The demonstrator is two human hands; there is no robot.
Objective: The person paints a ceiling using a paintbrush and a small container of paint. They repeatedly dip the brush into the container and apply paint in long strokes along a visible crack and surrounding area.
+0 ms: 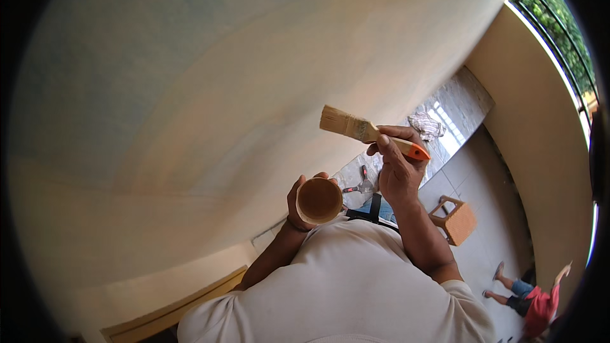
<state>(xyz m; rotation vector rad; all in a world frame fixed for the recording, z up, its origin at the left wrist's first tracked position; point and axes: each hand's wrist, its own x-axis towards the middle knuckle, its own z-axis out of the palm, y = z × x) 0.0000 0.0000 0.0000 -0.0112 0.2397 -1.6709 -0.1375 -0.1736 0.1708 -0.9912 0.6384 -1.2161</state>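
My left hand [297, 206] is closed round a round, light-rimmed cup [318, 199] with a brownish inside; whether it contains anything is unclear. In my right hand [399, 171] is a flat paintbrush [348, 125] with pale bristles, a wooden handle and an orange tip, held crosswise above and right of the cup, bristles pointing left. Beyond both hands rises a pale wall [159, 76] with washed blue and peach patches. Dark tools with red grips [362, 181] lie on the grey marbled ledge below, between my hands, and a striped cloth [427, 126] lies farther along it.
An orange-tan stool [459, 222] is on the tiled floor to my right. A person in a red top [540, 308] is at the lower right, near a curved parapet [521, 82] with a black railing [549, 32]. A yellow frame [171, 308] shows at lower left.
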